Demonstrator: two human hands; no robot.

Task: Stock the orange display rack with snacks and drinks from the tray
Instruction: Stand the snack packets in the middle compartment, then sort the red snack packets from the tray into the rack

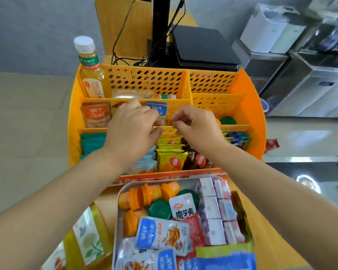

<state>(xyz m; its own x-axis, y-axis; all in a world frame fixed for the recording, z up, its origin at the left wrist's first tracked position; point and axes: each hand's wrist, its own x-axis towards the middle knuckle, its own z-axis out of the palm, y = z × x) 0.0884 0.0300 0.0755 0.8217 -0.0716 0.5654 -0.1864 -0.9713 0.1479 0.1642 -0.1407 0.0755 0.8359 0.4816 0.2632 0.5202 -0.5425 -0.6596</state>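
Silver metal forms the tray [119, 199] nearest the viewer, and it is crowded with blue snack pouches [160, 233], orange-capped cups [140, 195] and pale boxes [215, 211]. Beyond it the orange display rack [248, 106] is seen, its front row already filled with yellow packets [171, 161]. Over the middle row both hands are held close together: the left hand [133, 127] and the right hand [195, 125] are curled, fingertips pinched, apparently around a small packet, though what is gripped cannot be told. A bottle [89, 69] is stood in the back row. Placement in the middle row is judged to be under way; next, another tray item must be fetched.
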